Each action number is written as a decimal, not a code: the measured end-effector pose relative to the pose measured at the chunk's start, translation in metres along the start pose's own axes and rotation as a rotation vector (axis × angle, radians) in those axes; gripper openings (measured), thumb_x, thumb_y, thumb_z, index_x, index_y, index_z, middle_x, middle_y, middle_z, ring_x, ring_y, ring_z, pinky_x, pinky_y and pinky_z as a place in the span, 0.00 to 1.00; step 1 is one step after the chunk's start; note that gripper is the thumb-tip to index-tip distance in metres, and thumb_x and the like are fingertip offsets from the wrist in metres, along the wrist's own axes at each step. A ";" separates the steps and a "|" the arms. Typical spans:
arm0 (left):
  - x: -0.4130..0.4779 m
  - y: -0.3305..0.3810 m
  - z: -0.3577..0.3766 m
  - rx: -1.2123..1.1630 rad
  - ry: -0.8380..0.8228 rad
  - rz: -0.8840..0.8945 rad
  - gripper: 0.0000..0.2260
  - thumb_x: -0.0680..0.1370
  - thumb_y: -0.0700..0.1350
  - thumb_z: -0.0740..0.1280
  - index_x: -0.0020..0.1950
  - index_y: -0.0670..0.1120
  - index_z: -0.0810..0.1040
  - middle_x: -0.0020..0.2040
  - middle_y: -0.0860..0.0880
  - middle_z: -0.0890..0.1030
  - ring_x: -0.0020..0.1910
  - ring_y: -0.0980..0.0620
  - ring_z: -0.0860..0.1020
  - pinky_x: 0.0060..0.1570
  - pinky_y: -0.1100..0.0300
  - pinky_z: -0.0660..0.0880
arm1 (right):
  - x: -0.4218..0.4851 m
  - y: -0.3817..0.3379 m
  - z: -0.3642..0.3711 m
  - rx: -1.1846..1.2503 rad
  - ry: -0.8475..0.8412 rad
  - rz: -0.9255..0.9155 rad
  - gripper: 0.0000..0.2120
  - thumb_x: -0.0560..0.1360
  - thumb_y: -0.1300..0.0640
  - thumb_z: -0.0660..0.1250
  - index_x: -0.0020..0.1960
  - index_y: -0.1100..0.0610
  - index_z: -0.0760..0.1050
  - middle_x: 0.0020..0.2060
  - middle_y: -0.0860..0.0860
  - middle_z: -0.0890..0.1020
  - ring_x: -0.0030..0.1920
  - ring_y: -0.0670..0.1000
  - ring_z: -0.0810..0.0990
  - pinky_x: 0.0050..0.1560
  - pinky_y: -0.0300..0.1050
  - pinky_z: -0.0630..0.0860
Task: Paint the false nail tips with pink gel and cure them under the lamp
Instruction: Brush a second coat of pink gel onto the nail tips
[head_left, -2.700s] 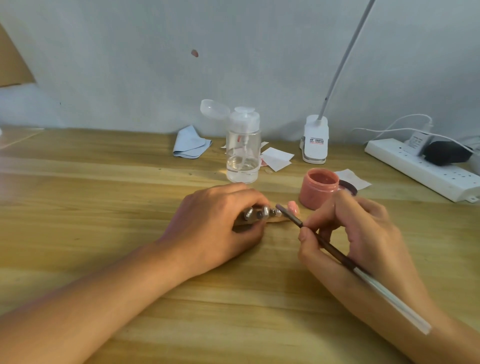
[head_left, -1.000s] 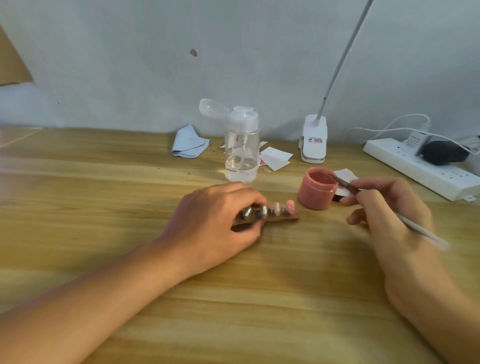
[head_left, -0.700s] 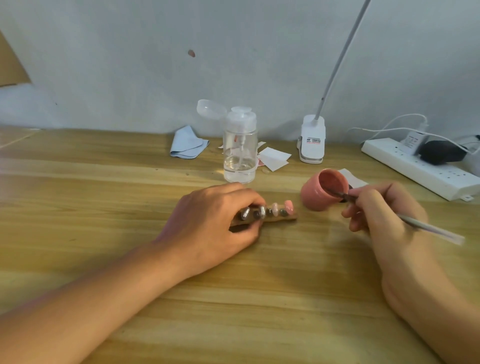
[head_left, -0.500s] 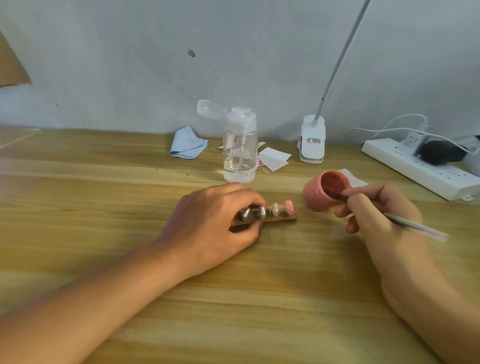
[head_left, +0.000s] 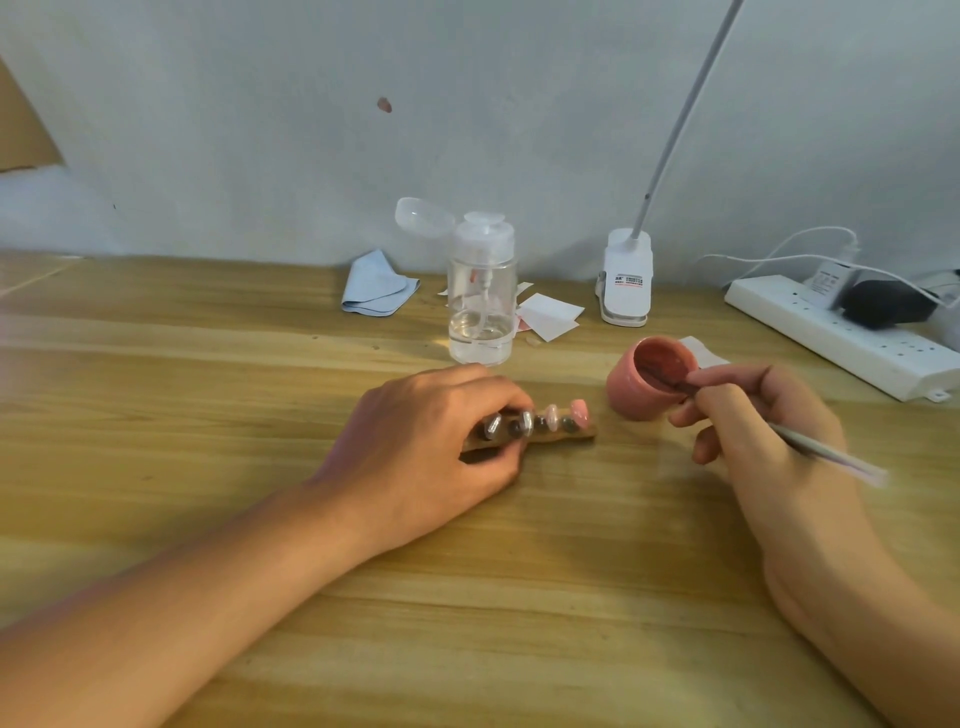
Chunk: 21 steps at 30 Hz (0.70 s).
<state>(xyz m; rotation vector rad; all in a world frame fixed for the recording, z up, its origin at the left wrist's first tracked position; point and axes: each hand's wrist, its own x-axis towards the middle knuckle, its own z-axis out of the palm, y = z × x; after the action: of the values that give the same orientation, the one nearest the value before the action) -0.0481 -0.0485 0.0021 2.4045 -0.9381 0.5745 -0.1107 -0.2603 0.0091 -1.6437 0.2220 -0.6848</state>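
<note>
Nail tips (head_left: 551, 415) stand in a row on a wooden strip (head_left: 583, 435) mid-table (head_left: 467, 597), and the two rightmost are pink. The left hand (head_left: 431, 441) curls round the strip's left end. Just to the right, a pink gel jar (head_left: 636, 392) tilts toward the right hand (head_left: 763, 415), which pinches a brush (head_left: 826, 451) dipped inside it. A clear pump bottle (head_left: 482, 296) stands behind.
</note>
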 end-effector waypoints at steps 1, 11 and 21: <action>0.000 0.000 0.000 -0.002 0.000 -0.003 0.09 0.73 0.55 0.67 0.52 0.59 0.81 0.45 0.61 0.80 0.42 0.60 0.76 0.39 0.57 0.77 | 0.000 0.000 0.000 0.005 0.001 -0.002 0.08 0.75 0.66 0.61 0.47 0.56 0.77 0.31 0.46 0.82 0.30 0.40 0.75 0.31 0.29 0.71; -0.001 -0.002 0.000 0.003 -0.006 -0.001 0.09 0.73 0.55 0.68 0.53 0.59 0.80 0.46 0.62 0.80 0.42 0.62 0.76 0.39 0.59 0.75 | -0.007 -0.011 0.003 -0.013 -0.078 -0.103 0.10 0.76 0.68 0.60 0.48 0.57 0.78 0.38 0.49 0.86 0.40 0.41 0.82 0.45 0.33 0.75; -0.001 -0.003 0.001 -0.016 -0.012 -0.011 0.09 0.74 0.55 0.69 0.53 0.60 0.80 0.46 0.61 0.80 0.43 0.61 0.76 0.40 0.56 0.76 | -0.025 -0.021 0.005 -0.243 -0.222 -0.429 0.06 0.69 0.61 0.67 0.45 0.54 0.75 0.33 0.48 0.82 0.38 0.51 0.81 0.48 0.44 0.76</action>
<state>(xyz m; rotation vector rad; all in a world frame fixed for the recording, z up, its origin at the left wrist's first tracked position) -0.0463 -0.0469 -0.0005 2.3999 -0.9304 0.5477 -0.1332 -0.2392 0.0213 -2.0114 -0.2237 -0.8100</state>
